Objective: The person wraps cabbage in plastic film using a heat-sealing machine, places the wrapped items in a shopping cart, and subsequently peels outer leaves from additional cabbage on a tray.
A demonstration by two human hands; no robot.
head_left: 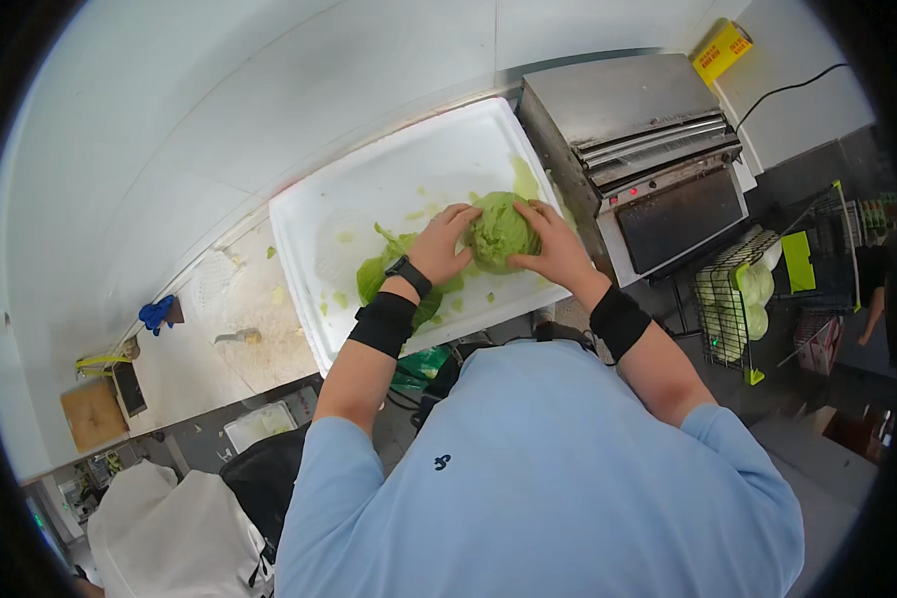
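A round, pale green head of lettuce (502, 231) rests at the right part of a white tray (319, 204). My left hand (443, 245) presses its left side, thumb and fingers curved round it. From the other side my right hand (556, 245) grips it, fingers over the top and thumb low on its near face. Loose darker green leaves (371, 277) lie by my left wrist, partly hidden under the forearm. Small torn leaf bits are scattered over the tray.
Right of the tray stands a metal film-wrapping machine (633, 115) with a dark plate. A wire shopping cart (725, 314) beyond it holds several pale round heads. On the counter at left are a knife (237, 337) and a blue cloth (156, 314). A person in white (169, 528) is at lower left.
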